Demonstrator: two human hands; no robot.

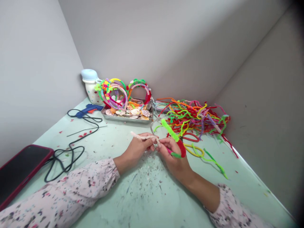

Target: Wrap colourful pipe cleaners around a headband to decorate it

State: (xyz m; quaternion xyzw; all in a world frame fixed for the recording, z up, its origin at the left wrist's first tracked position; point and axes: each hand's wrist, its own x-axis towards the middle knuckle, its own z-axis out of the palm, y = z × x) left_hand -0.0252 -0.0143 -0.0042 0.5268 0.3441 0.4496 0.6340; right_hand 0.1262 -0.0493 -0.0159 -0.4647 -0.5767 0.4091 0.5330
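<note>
My left hand (pixel 137 148) pinches a pale pink pipe cleaner (pixel 142 136) whose free end points left over the pale green table (pixel 147 196). My right hand (pixel 174 156) is closed on a headband (pixel 172 134) partly wrapped in bright green and red pipe cleaner; its bare grey end arcs up toward the back. The fingertips of both hands meet at the middle of the table, where the pink pipe cleaner touches the headband.
A heap of coloured pipe cleaners (pixel 193 117) lies at the back right. A metal tray of shells (pixel 128 113) holds finished headbands (pixel 123 91), with a white jar (pixel 91 85) behind. A blue glue gun (pixel 89 110) and its black cord (pixel 71 152) lie left, near a red-cased phone (pixel 21 169).
</note>
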